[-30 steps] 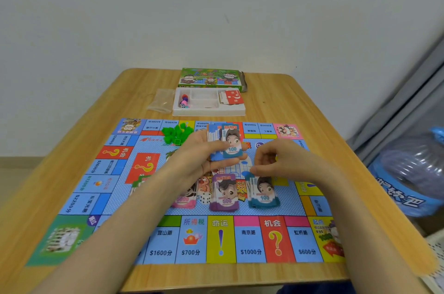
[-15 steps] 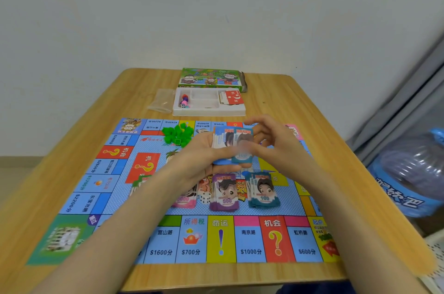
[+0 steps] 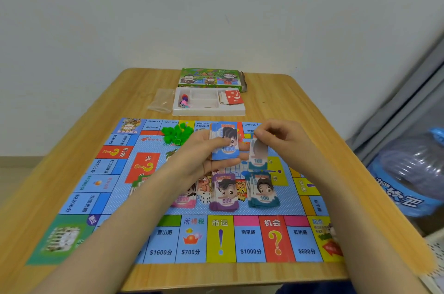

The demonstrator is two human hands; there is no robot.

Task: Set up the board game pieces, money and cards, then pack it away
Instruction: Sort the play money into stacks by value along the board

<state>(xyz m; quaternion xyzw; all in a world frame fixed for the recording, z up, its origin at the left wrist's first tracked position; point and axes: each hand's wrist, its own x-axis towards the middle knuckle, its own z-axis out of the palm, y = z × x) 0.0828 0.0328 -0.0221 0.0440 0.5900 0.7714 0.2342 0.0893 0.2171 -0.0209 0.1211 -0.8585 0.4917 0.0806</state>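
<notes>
The colourful game board [image 3: 115, 188] lies flat on the wooden table. My left hand [image 3: 199, 154] grips a stack of play money [image 3: 224, 142] whose top note is a blue 10000. My right hand [image 3: 281, 140] pinches a single teal 100 note [image 3: 258, 156] just to the right of that stack. On the board's middle lie three piles: pink 5000 notes [image 3: 183, 200] partly hidden by my left arm, purple 500 notes [image 3: 224, 194] and teal 100 notes [image 3: 263, 194]. A white die [image 3: 204, 197] sits between the pink and purple piles.
Green plastic houses [image 3: 176, 134] are heaped at the board's far edge. Behind it stand a white box tray [image 3: 209, 111] with tokens and red cards [image 3: 231, 97], the green box lid [image 3: 210, 78] and an empty plastic bag [image 3: 162, 101]. A blue water bottle [image 3: 408, 173] stands off the table, right.
My right hand came up from the teal pile to the stack in my left hand and drew a 100 note off it to the right, uncovering a 10000 note on top.
</notes>
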